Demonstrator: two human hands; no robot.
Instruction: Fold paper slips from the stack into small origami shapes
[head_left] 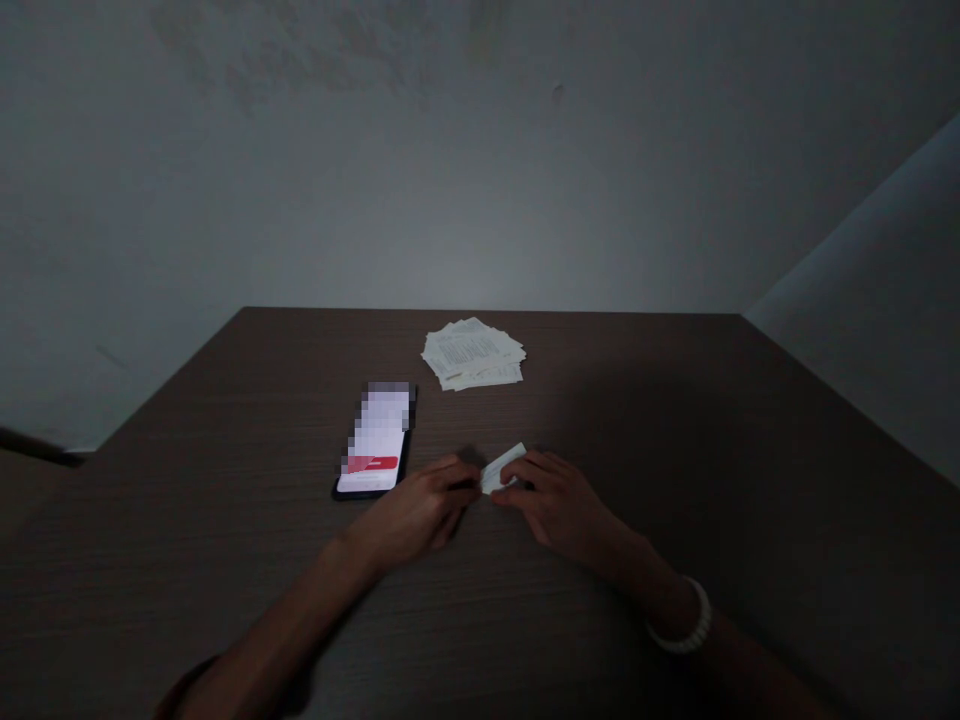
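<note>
1. My L hand [431,505] & R hand [566,510] pinch paper slip [498,470], just below ctr of frame; handling underway, prob. unfinished.
2. Paper pile [472,350], ctr, overlapping; can't tell if done or left.
3. Phone [379,430] lit, L of ctr.

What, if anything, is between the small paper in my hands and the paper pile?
Nothing visible stands between the small paper and the paper pile, just tabletop. The phone lies left of that path.
</note>
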